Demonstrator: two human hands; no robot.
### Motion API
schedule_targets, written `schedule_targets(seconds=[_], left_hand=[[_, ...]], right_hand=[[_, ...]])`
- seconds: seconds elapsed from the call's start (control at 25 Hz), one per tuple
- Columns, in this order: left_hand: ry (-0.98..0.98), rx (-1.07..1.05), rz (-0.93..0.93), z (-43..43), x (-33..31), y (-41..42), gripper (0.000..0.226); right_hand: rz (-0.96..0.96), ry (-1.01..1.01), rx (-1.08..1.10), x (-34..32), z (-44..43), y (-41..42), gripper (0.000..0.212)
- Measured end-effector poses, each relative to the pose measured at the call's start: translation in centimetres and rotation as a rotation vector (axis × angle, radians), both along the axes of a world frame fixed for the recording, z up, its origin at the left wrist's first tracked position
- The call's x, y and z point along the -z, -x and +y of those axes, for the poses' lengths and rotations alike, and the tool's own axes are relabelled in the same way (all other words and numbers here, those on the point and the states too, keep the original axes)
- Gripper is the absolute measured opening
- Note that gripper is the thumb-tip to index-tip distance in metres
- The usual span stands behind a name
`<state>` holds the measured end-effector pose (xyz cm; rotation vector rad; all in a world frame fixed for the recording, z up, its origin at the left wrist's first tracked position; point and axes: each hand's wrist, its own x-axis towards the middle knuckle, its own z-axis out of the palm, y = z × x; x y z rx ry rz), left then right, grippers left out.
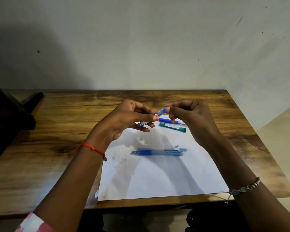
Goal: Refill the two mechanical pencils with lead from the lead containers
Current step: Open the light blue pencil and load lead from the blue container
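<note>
Blocked: left hand (124,119) and right hand (189,118), both pinching blue lead case (160,113), hang over far end of paper (157,178), covering green lead container (172,127) and dark blue pencil (167,121). Light blue pencil (157,152) and cap (183,149) cross mid-sheet. Open passage: near paper, left tabletop (49,148) up to dark object (8,113).

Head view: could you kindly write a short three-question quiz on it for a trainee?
1. True or false: a hand holds the green container.
2. What do the left hand and right hand pinch between them? A clear container; B ruler; C eraser.
3. Fill in: the near pencil lies on the ___.
Key: 1 false; 2 A; 3 paper.
</note>
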<state>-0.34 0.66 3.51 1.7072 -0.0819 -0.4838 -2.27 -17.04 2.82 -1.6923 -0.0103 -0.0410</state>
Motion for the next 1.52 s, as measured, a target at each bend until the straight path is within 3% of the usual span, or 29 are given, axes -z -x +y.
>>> schedule_targets(seconds=[0.24, 0.4, 0.52, 0.68, 1.28, 1.52], left_hand=[[-0.003, -0.028, 0.005, 0.7, 0.0, -0.1, 0.006], [-0.018, -0.046, -0.032, 0.9, 0.0, -0.2, 0.008], [-0.071, -0.061, -0.054, 0.6, 0.1, -0.3, 0.010], [-0.094, -0.068, -0.128, 0.6, 0.3, -0.4, 0.013], [-0.255, -0.008, -0.512, 0.0, 0.1, -0.6, 0.014], [-0.253, -0.005, -0.557, -0.2, -0.1, -0.5, 0.013]], right_hand=[[0.000, -0.277, 0.112, -0.3, -1.0, -0.8, 0.025], [0.272, -0.562, 0.062, -0.3, -1.3, -0.6, 0.021], [0.451, -0.480, -0.065, -0.1, -0.5, -0.2, 0.018], [0.447, -0.399, -0.178, 0.4, 0.0, -0.2, 0.017], [0.522, -0.456, -0.171, 1.1, -0.2, -0.4, 0.018], [0.492, -0.385, -0.113, 0.9, -0.2, -0.4, 0.012]])
